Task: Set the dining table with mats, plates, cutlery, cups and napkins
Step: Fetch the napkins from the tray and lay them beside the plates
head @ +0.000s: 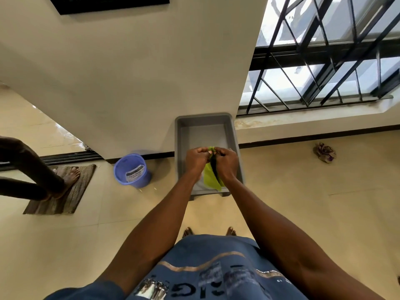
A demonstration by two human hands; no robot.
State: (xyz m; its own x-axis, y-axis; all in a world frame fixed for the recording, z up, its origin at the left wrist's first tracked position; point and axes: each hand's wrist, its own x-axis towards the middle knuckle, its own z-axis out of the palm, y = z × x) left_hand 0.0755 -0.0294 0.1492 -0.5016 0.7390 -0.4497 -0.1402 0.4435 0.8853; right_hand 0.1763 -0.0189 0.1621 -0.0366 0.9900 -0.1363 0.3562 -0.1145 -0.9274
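I stand over a grey plastic tub (233, 139) on the tiled floor by the wall. My left hand (196, 160) and my right hand (226, 162) are side by side above the tub, both pinching the top edge of a lime-green cloth (210, 177) that hangs down between them. A dark strip shows along the cloth's fold. The tub floor that I can see holds nothing else. No dining table, plates, cutlery or cups are in view.
A blue plastic bucket (132, 171) stands left of the tub against the wall. Another person's leg and bare foot (70, 176) rest on a brown doormat (62, 191) at the left. A crumpled rag (324, 152) lies at right under the barred window (324, 53).
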